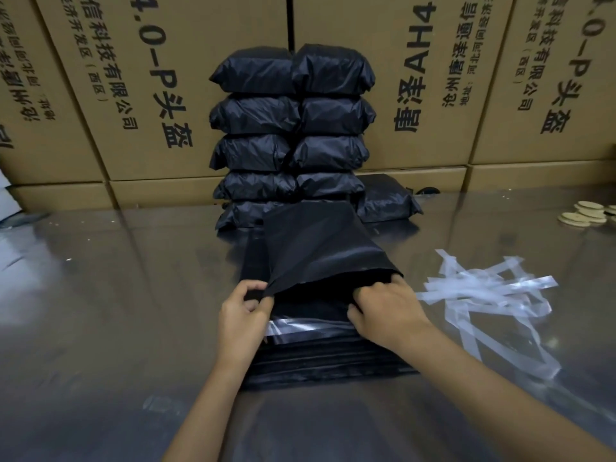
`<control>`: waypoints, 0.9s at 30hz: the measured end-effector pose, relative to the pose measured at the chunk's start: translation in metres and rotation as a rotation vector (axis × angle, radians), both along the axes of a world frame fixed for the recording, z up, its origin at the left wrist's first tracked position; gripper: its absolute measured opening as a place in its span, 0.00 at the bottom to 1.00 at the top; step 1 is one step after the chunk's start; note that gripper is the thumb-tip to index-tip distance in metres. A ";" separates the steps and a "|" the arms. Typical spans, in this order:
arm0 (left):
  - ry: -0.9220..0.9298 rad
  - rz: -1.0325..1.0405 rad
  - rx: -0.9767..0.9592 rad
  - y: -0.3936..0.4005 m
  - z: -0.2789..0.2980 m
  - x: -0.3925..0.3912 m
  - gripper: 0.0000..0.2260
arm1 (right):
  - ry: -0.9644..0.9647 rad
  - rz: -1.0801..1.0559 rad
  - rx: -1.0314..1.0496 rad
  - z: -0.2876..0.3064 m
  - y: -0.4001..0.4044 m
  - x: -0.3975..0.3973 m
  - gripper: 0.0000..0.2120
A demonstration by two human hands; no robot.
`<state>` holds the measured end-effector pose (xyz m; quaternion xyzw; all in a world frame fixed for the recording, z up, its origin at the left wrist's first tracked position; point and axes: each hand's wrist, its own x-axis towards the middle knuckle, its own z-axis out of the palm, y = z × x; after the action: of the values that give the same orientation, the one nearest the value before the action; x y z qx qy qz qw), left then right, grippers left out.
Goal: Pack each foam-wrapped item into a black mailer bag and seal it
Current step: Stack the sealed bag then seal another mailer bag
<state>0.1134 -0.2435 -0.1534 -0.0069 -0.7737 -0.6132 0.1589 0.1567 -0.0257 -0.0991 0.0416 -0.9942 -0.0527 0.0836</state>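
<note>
Inside mailer bag (320,248): right hand (383,308)

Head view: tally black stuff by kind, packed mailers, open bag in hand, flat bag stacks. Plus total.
Packed black mailers: 11 visible (10 in two columns against the cartons, 1 beside them at right)
Open mailer bag, pinched at its mouth by left hand and right hand: 1
Stack of flat empty bags: 1 (count within unreadable)
Total: 13
</note>
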 end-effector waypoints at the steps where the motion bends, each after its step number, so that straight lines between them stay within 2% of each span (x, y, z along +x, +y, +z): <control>1: -0.009 -0.006 0.011 0.000 0.000 0.000 0.07 | 0.048 -0.021 0.007 -0.001 0.004 0.005 0.15; 5: -0.031 -0.003 0.035 -0.001 0.001 0.005 0.09 | 0.198 -0.270 0.003 -0.004 0.028 0.016 0.20; 8: -0.029 -0.005 0.020 -0.001 0.000 0.009 0.08 | 0.139 -0.396 -0.093 -0.003 0.044 0.014 0.21; 13: -0.008 -0.016 0.009 -0.002 -0.001 0.015 0.07 | 0.076 -0.371 -0.532 -0.011 0.052 0.015 0.08; 18: 0.006 0.012 0.023 -0.003 -0.001 0.015 0.09 | 0.198 -0.290 -0.976 -0.036 0.054 0.027 0.11; 24: 0.065 0.031 -0.093 0.003 -0.001 0.016 0.11 | 0.213 -0.316 -1.247 -0.057 0.057 0.036 0.11; 27: 0.119 0.058 -0.129 0.004 0.006 0.021 0.13 | 0.167 -0.345 -1.241 -0.052 0.060 0.036 0.11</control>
<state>0.1348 -0.2396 -0.1478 -0.0311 -0.8006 -0.5558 0.2215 0.1928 0.0348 -0.1514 -0.1791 -0.8224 0.5158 0.1597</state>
